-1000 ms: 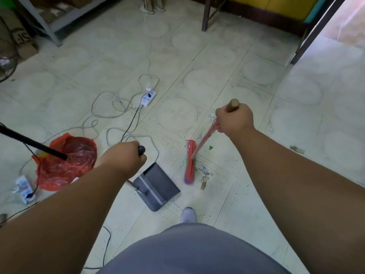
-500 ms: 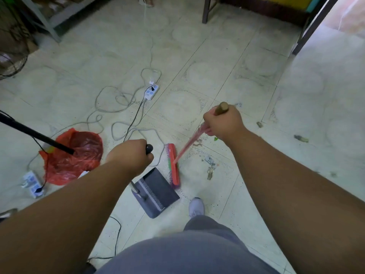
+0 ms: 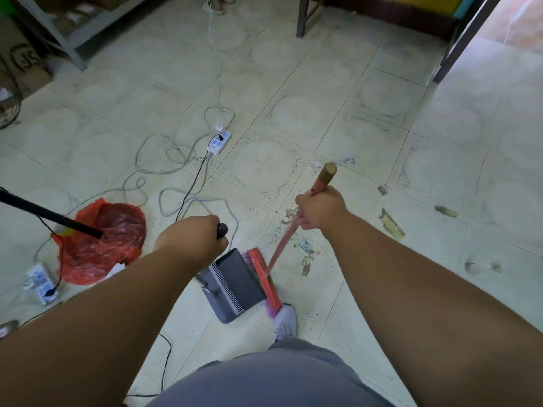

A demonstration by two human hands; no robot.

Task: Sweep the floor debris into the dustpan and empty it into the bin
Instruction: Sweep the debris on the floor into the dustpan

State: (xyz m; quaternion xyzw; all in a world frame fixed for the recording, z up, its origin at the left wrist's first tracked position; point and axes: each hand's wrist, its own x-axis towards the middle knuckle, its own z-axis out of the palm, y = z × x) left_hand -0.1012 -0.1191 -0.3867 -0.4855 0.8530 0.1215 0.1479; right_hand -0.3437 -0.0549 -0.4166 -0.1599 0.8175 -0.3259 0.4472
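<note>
A grey dustpan [image 3: 235, 283] stands on the tiled floor just ahead of my shoe. My left hand [image 3: 194, 239] is shut on the black top of its long handle. My right hand [image 3: 321, 210] grips the pink broom handle [image 3: 282, 242] below its wooden tip. The red broom head [image 3: 264, 279] presses against the dustpan's open right edge. Debris scraps [image 3: 307, 261] lie on the floor to the right of the broom, and further bits [image 3: 390, 223] lie further right. A bin lined with a red bag [image 3: 102, 242] sits to the left.
White and black cables [image 3: 176, 160] loop across the floor around a power strip [image 3: 219, 142]; a second strip [image 3: 41, 282] lies by the bin. A black pole [image 3: 50, 215] reaches over the bin. My shoe [image 3: 285, 321] is beside the dustpan. Furniture legs [image 3: 302, 16] stand far back.
The broom head has swept leftward across the floor and now touches the dustpan's edge. My right hand drew nearer with it. The dustpan and my left hand stayed almost in place.
</note>
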